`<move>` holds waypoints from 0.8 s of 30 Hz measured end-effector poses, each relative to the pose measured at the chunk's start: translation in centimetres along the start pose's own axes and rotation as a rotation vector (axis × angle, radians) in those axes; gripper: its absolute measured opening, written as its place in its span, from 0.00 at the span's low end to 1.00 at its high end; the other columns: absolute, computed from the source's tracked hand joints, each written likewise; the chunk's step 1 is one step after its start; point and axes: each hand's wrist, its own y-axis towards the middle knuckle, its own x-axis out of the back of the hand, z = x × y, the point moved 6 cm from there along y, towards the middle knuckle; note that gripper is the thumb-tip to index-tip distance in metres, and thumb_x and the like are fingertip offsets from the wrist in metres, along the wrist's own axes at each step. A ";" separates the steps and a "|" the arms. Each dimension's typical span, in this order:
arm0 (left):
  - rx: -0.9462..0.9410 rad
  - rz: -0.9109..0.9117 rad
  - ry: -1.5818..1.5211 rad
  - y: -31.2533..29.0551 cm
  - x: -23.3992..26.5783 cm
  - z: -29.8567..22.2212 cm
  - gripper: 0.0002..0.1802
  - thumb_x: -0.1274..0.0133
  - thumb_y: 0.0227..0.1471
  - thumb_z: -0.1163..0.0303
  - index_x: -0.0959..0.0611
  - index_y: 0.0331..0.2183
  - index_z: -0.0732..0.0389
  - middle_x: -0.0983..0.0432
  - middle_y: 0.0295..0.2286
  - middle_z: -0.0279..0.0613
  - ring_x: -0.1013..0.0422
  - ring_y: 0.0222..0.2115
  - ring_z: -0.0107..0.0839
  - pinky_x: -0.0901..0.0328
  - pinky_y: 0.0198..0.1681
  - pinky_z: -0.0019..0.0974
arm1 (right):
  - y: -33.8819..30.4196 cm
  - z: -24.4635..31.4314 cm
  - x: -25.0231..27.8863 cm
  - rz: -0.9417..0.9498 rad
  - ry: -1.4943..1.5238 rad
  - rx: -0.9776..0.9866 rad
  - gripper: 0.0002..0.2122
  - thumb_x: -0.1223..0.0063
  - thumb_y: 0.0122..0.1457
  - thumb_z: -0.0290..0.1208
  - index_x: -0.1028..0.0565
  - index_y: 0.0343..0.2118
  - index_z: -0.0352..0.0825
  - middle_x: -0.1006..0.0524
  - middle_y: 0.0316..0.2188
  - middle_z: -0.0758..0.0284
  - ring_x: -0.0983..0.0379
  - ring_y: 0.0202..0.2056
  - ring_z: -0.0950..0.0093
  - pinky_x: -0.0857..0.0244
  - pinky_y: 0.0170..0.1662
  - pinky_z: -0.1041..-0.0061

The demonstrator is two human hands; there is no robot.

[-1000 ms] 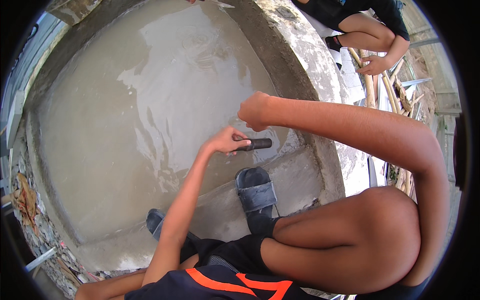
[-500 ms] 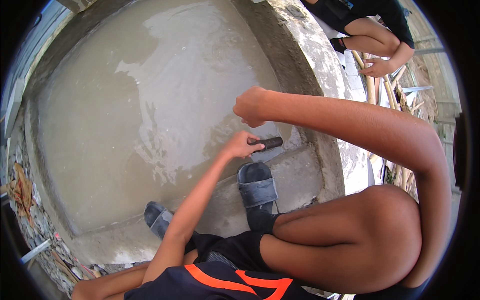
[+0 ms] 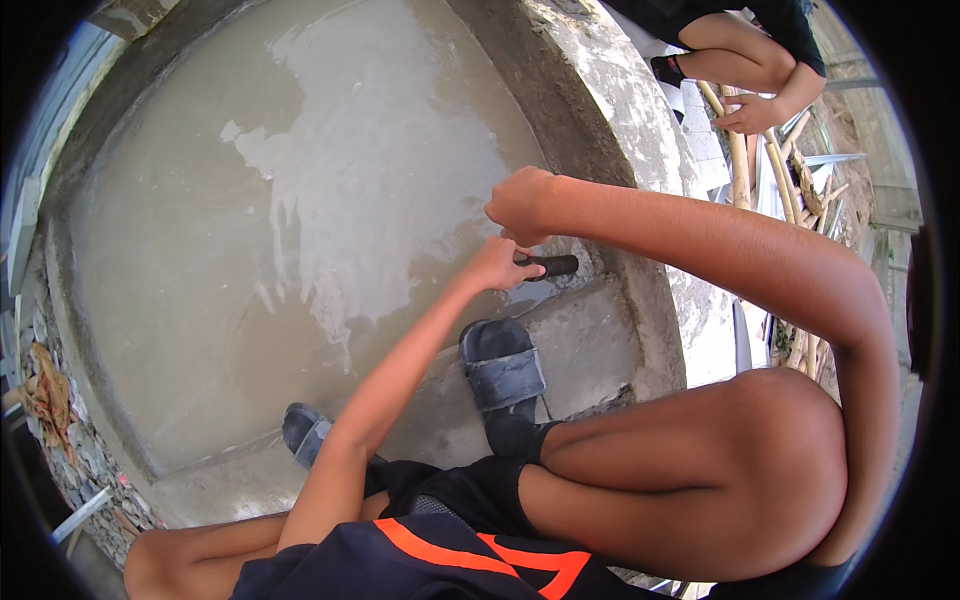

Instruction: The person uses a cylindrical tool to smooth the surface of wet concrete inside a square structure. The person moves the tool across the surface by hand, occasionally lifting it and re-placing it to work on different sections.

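Basin [image 3: 570, 125]: concrete, left and centre of frame, holding murky water [image 3: 190, 310]. Slippers [image 3: 505, 376]: two, grey, worn, lower centre. Right hand [image 3: 524, 204]: curled into a fist, contents cannot be told. Left hand [image 3: 495, 266]: just below, gripping a tube [image 3: 560, 266]. Tube: dark, right of centre.

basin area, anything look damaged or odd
The wall right of the cloudy water has a patchy top, white over grey, perhaps worn. Nothing odd shows on the dark tube in the left hand.
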 end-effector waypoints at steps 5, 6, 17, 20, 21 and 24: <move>-0.115 -0.032 -0.062 -0.9 -0.3 -2.0 0.29 0.39 0.44 0.54 0.22 0.41 0.67 0.24 0.24 0.41 0.30 0.16 0.25 0.37 0.20 0.30 | -0.2 0.2 0.5 -0.049 0.021 0.010 0.10 0.46 0.41 0.25 0.20 0.29 0.34 0.21 0.29 0.61 0.23 0.32 0.64 0.30 0.30 0.67; -0.077 0.002 -0.055 -0.5 -0.4 -1.6 0.29 0.39 0.44 0.53 0.22 0.41 0.67 0.24 0.23 0.40 0.30 0.16 0.24 0.37 0.20 0.30 | -0.2 0.5 1.0 -0.064 0.016 0.020 0.09 0.46 0.45 0.29 0.20 0.29 0.33 0.22 0.27 0.60 0.23 0.31 0.63 0.30 0.30 0.66; -0.035 0.023 -0.119 -1.1 -0.2 -2.9 0.31 0.38 0.42 0.51 0.21 0.41 0.65 0.26 0.20 0.39 0.29 0.18 0.27 0.35 0.24 0.33 | -1.0 0.0 0.0 -0.066 0.024 0.017 0.12 0.46 0.52 0.36 0.21 0.28 0.31 0.22 0.25 0.59 0.23 0.30 0.61 0.30 0.30 0.65; -0.159 -0.076 -0.035 0.8 -2.2 -2.8 0.32 0.37 0.40 0.50 0.20 0.41 0.66 0.26 0.21 0.40 0.28 0.20 0.30 0.33 0.28 0.35 | -0.5 -0.2 -0.1 -0.102 0.007 0.022 0.12 0.46 0.52 0.37 0.21 0.28 0.31 0.22 0.25 0.59 0.23 0.30 0.62 0.30 0.30 0.65; -0.192 -0.122 -0.010 0.9 -2.4 -2.9 0.32 0.38 0.40 0.50 0.20 0.41 0.66 0.26 0.21 0.40 0.27 0.21 0.31 0.33 0.29 0.36 | -0.4 -0.3 -0.2 -0.082 0.013 0.010 0.09 0.46 0.49 0.33 0.21 0.29 0.32 0.22 0.27 0.60 0.23 0.31 0.63 0.30 0.31 0.65; -0.227 -0.190 0.046 0.8 -2.3 -1.0 0.32 0.37 0.40 0.50 0.20 0.42 0.65 0.25 0.22 0.41 0.27 0.22 0.30 0.33 0.27 0.34 | -0.4 0.3 1.1 -0.074 0.024 -0.002 0.11 0.47 0.41 0.24 0.20 0.31 0.35 0.22 0.31 0.62 0.24 0.33 0.65 0.30 0.31 0.66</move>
